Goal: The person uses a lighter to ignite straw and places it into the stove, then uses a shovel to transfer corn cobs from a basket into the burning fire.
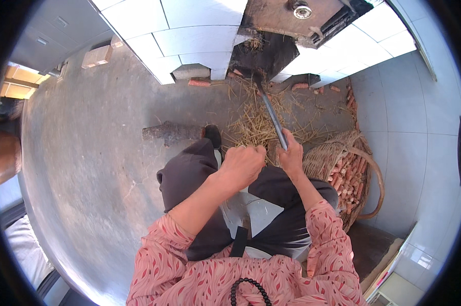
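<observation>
My right hand (291, 153) grips the near end of a long grey metal fire tool (272, 111). The tool slants away over the straw, and its dark far end lies at the mouth of the sooty stove opening (265, 55); its exact shape is hard to tell. My left hand (244, 164) is curled into a fist between my knees, apart from the tool. Nothing sticks out of it, though its palm side is hidden. Loose straw (253, 124) is strewn on the floor from the opening towards my feet. A few corncobs (300, 86) lie along the stove's base.
At my right, a wicker basket (322, 157) full of corncobs (347, 179) leans beside the tiled wall (404, 160). A rough log (173, 132) lies by my left shoe (213, 136). White tiles face the stove (196, 42). Further left, a brick-like block (97, 56) rests on the concrete floor (89, 153).
</observation>
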Demonstrator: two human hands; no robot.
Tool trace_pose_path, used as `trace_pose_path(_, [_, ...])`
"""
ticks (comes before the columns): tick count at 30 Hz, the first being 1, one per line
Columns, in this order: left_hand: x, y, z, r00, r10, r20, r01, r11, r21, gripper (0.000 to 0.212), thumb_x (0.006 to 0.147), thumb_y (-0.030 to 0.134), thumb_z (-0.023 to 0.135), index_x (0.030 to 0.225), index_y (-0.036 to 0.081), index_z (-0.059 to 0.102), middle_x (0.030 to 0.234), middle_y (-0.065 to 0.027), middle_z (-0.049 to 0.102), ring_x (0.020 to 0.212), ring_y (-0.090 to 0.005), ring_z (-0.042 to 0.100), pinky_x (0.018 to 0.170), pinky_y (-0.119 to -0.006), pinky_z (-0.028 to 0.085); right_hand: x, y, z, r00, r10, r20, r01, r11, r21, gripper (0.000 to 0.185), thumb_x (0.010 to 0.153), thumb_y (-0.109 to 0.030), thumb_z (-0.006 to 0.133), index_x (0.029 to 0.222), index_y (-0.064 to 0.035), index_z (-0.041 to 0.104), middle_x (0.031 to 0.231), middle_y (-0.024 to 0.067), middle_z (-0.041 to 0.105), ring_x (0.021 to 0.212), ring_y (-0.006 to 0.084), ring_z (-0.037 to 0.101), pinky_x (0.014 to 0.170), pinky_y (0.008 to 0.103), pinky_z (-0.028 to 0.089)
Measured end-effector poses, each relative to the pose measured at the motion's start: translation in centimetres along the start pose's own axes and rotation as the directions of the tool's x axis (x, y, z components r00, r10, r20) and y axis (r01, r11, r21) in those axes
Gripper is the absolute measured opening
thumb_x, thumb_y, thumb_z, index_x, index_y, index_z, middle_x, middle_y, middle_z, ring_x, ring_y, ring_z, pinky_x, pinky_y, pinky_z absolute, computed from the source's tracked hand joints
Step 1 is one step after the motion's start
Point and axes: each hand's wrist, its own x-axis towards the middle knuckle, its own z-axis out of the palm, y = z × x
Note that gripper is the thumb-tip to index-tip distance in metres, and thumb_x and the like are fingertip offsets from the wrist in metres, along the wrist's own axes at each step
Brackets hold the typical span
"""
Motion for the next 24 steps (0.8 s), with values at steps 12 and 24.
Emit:
trace_pose_path(12, [0.3,-0.7,1.5,0.999,-0.022,0.023,0.021,0.999,0.038,0.023,0.081,0.022,0.057,0.085,0.001,0.05,0.073,-0.0175,0.059,0.07,-0.0359,0.06,0.057,-0.043,0.047,6.4,-2.6,-0.3,0.909,0.291,0.297,-0.276,0.957,-0.093,0.054,0.069,-0.006,0.056,0.12,-0.0104,0.039,0.087,0.0196,0.059,0.075,0.038,0.06,0.067,0.0445,0.046])
trace_pose_path(24, [-0.1,-1.7,1.6,0.998,0.0,-0.061,0.002,1.0,0.021,0.019,0.08,0.019,0.056,0.081,0.001,0.053,0.068,-0.0179,0.059,0.068,-0.0367,0.06,0.059,-0.044,0.047,-5.2,3.4,-7.5,0.945,0.166,0.281,-0.154,0.986,-0.065,0.05,0.068,-0.004,0.058,0.117,-0.0065,0.047,0.088,0.0187,0.059,0.073,0.0288,0.06,0.065,0.0373,0.046])
